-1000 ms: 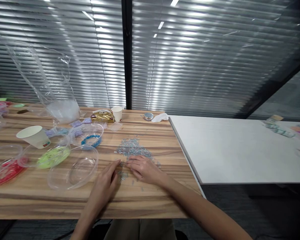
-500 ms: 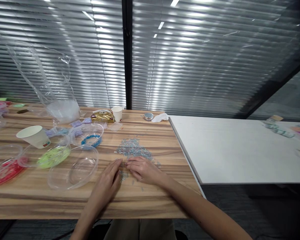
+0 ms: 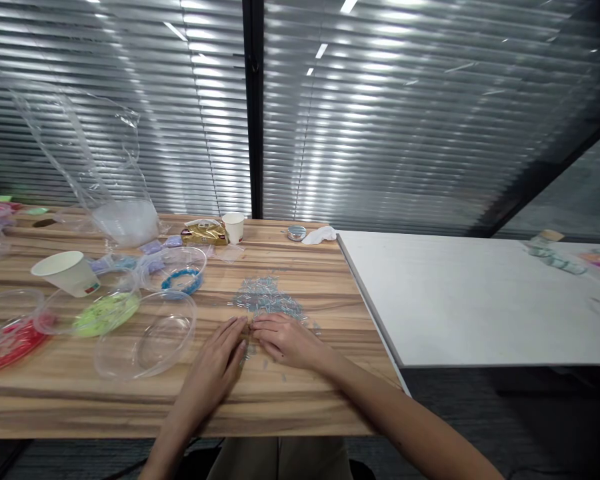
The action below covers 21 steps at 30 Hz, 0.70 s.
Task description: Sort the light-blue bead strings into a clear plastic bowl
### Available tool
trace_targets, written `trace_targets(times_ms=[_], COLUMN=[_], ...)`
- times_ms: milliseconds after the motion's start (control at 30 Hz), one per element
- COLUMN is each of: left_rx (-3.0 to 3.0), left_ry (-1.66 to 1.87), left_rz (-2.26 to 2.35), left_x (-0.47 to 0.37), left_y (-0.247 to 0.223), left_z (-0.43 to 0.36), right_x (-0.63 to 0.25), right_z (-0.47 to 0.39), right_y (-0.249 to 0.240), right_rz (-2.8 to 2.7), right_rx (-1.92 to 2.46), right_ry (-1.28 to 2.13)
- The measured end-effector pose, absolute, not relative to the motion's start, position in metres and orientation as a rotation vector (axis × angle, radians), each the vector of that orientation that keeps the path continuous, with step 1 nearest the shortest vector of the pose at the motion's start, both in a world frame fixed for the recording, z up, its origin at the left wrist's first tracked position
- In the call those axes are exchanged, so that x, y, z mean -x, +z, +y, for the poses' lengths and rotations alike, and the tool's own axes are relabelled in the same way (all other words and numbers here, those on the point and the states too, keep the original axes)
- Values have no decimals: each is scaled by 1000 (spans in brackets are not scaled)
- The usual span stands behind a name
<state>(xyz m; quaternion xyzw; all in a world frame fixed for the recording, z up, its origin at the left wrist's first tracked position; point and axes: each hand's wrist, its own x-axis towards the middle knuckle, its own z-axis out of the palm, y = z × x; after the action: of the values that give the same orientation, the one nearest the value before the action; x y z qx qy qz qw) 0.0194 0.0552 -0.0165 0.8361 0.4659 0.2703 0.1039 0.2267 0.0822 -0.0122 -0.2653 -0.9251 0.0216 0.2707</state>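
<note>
Beyond the right hand (image 3: 287,340), silvery horizontal-slatted blinds (image 3: 380,133); to its right, a white rectangular desk (image 3: 470,300), dark floor (image 3: 445,407), perhaps carpeted.

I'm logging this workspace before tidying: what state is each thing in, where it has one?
Left hand, palm down, curled
Right hand, palm down, curled
Small glassy pieces, loose, heaped
Dish beside left hand, uncovered
Dish of blue bits, uncovered
Dish of green bits, uncovered
Dish of red bits, uncovered
Large cup, uncovered
Small cup, upright
White wad, crumpled
Blinds, lowered
</note>
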Motion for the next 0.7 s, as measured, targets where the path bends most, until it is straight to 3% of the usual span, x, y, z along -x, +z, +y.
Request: trace_targets(times_ms=[700], left_rx=[-2585], left_ry=[759], left_rz=[1347], left_x=[-19], left_y=[-17], left_z=[57], right_x=[-227], right_z=[82], right_y=[-9], right_rz=[-2483], right_rx=[694], right_ry=[72])
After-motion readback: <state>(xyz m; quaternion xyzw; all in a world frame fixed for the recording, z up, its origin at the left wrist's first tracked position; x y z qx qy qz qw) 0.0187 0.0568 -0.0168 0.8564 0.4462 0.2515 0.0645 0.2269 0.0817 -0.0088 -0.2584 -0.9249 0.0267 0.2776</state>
